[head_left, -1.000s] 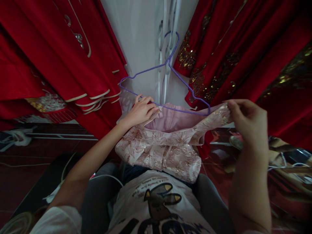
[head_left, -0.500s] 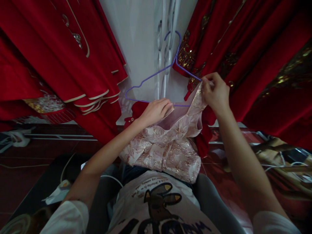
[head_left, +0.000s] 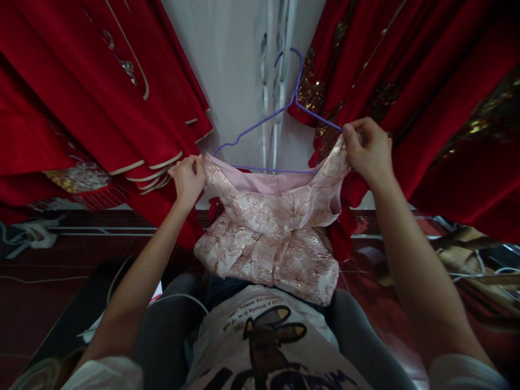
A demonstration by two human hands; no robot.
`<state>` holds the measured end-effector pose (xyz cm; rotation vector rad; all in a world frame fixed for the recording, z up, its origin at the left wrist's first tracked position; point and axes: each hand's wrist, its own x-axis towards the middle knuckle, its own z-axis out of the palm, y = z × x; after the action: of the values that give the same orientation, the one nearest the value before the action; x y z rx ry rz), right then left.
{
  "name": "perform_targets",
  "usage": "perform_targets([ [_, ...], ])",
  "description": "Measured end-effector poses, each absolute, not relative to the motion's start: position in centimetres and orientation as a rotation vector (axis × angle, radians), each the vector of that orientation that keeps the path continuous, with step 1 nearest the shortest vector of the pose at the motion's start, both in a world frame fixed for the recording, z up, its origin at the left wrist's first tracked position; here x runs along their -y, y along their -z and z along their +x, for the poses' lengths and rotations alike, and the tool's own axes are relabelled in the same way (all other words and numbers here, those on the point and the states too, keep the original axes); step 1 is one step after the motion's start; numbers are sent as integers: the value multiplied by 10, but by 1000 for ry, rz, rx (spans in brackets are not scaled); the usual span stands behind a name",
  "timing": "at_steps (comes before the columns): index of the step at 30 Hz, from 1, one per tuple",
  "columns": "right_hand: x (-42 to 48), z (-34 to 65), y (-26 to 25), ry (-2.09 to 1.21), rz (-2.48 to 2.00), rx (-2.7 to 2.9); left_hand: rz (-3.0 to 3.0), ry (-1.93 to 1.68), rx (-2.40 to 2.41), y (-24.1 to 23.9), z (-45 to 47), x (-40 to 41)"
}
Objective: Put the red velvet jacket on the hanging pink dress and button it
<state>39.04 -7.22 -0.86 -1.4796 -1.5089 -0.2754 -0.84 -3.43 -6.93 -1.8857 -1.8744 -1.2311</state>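
Left hand [head_left: 187, 180] clenching the left shoulder of the pink brocade dress [head_left: 270, 233], fingers curled tight over the fabric edge just beside the left end of the purple wire hanger [head_left: 280, 122]. Right hand [head_left: 368, 149] pinching the right shoulder of the same garment, fingertips closed on cloth and seemingly on the hanger's right arm too, though whether the wire is actually in the grip cannot be told. Dress hanging in the middle of the scene, neckline stretching between both hands along the hanger's lower bar, skirt bunching down onto the lap in the near field, above the printed T-shirt [head_left: 264, 336]. Hanger hook rising toward the white panel [head_left: 235, 65] at the far centre; hook attachment not discernible. Red embroidered garments [head_left: 93, 92] crowding the left, red garments with gold trim [head_left: 410, 81] crowding the right, both near the hands. Cables [head_left: 28, 233] lying on the dark floor at far left. Risks noted, as judgement only: left shoulder appearing not yet seated over the wire, so slipping off on release and dropping the whole dress sideways; thin wire snagging or pulling threads in the brocade under tension; hanger tilting under uneven load; sleeve or hem catching on neighbouring red fabric and dragging it askew.
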Motion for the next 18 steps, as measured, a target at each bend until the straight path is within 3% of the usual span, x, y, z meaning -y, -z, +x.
perform_targets([
  [9, 77, 386, 5, 235, -1537, 1494, -1955, 1107, 2168, 77, -21, 27],
  [18, 72, 388, 11, 191, -1459, 1527, -2030, 1430, 1602, 46, -1, 18],
])
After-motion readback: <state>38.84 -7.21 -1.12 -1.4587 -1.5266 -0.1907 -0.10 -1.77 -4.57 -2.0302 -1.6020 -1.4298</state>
